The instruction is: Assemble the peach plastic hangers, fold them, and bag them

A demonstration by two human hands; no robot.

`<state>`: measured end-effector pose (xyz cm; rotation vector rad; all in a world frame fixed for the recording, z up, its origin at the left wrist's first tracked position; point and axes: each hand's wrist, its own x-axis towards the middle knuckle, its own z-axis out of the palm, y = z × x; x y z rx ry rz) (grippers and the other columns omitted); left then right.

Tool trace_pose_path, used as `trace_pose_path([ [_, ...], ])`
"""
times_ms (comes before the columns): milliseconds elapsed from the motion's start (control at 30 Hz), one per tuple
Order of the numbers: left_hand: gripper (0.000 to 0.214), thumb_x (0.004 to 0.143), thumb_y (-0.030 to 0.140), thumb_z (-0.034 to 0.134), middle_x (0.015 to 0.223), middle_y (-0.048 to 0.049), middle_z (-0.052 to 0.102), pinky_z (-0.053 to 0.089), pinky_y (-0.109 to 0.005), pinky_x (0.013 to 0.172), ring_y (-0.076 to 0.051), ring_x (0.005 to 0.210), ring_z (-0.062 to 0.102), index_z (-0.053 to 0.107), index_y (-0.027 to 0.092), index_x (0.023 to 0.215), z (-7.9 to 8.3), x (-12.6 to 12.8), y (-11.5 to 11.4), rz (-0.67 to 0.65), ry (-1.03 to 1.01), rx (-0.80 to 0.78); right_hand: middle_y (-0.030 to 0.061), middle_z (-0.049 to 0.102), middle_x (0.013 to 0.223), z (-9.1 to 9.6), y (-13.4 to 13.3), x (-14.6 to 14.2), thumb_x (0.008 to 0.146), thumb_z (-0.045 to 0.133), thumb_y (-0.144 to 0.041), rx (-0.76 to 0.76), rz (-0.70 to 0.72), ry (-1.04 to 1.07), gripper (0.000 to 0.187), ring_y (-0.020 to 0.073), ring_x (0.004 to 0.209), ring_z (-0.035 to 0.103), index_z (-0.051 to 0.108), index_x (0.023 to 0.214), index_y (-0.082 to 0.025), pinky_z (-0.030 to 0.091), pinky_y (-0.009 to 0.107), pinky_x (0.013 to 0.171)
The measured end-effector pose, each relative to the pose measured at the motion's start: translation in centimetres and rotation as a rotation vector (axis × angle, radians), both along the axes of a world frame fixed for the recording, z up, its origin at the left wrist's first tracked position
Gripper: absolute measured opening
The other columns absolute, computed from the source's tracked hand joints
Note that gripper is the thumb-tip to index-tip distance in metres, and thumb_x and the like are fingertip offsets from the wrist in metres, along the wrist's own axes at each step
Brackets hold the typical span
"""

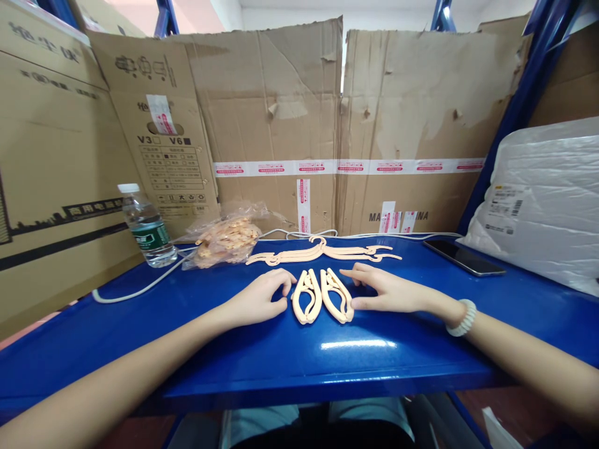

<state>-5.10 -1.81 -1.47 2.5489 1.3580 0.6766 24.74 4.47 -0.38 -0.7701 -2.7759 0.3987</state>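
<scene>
Two cream plastic hanger parts lie side by side on the blue table [365, 349]: the left part [307, 295] and the right part [336, 294]. My left hand [259, 298] rests beside the left part, fingers curled, thumb and forefinger touching its edge. My right hand [388, 290] lies on the other side, forefinger and thumb stretched toward the right part, touching it. A longer unfolded cream hanger [322, 251] lies flat just behind them.
A clear bag of cream parts [224, 238] and a water bottle [147, 226] stand at the back left, with a white cable [140, 288]. A phone [463, 257] lies at the right, beside a white wrapped package [547, 199]. Cardboard boxes [281, 112] wall the back.
</scene>
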Motion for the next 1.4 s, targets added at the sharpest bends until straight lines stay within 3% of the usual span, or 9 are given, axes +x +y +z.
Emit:
trace_pose_path([
  [100, 0.014, 0.070, 0.008, 0.047, 0.111, -0.0056, 0.064, 0.043, -0.034, 0.088, -0.022, 0.104, 0.058, 0.040, 0.021, 0.069, -0.1, -0.3, 0.3, 0.035, -0.035, 0.007, 0.0088, 0.055, 0.095, -0.2, 0.5, 0.2, 0.092, 0.039, -0.060, 0.028, -0.049, 0.028, 0.059, 0.0210, 0.082, 0.052, 0.052, 0.128, -0.015, 0.045, 0.035, 0.074],
  [267, 0.013, 0.069, 0.010, 0.048, 0.106, -0.0061, 0.066, 0.044, -0.035, 0.086, -0.023, 0.100, 0.060, 0.041, 0.021, 0.068, -0.2, -0.9, 0.9, 0.075, -0.053, 0.027, 0.0089, 0.058, 0.093, -0.5, 1.2, 0.5, 0.094, 0.038, -0.058, 0.059, -0.034, 0.038, 0.051, 0.0209, 0.081, 0.054, 0.061, 0.111, -0.016, 0.047, 0.036, 0.075],
  [467, 0.012, 0.069, 0.011, 0.048, 0.103, -0.0066, 0.066, 0.044, -0.035, 0.085, -0.023, 0.098, 0.061, 0.042, 0.021, 0.067, -0.4, -1.3, 1.3, 0.094, -0.055, 0.037, 0.0088, 0.060, 0.091, -0.9, 1.9, 0.7, 0.092, 0.046, -0.052, 0.064, -0.059, 0.051, 0.051, 0.0208, 0.079, 0.055, 0.058, 0.123, -0.014, 0.048, 0.036, 0.074],
  [1100, 0.008, 0.071, 0.013, 0.046, 0.100, -0.0059, 0.067, 0.046, -0.036, 0.085, -0.023, 0.097, 0.061, 0.045, 0.021, 0.071, -0.4, -1.4, 1.3, 0.082, -0.034, 0.043, 0.0104, 0.060, 0.093, -1.2, 3.0, 1.1, 0.089, 0.049, -0.045, 0.073, -0.126, 0.040, 0.048, 0.0237, 0.083, 0.057, 0.059, 0.123, -0.013, 0.048, 0.039, 0.077],
  [1400, 0.011, 0.071, 0.011, 0.045, 0.099, -0.0048, 0.068, 0.047, -0.036, 0.084, -0.022, 0.096, 0.062, 0.042, 0.021, 0.070, -0.2, -1.3, 1.4, 0.113, -0.092, 0.017, 0.0181, 0.058, 0.114, -2.2, 6.6, 3.1, 0.088, 0.051, -0.030, 0.377, -0.273, 0.023, 0.041, 0.0295, 0.106, 0.055, 0.059, 0.123, -0.010, 0.045, 0.045, 0.095],
])
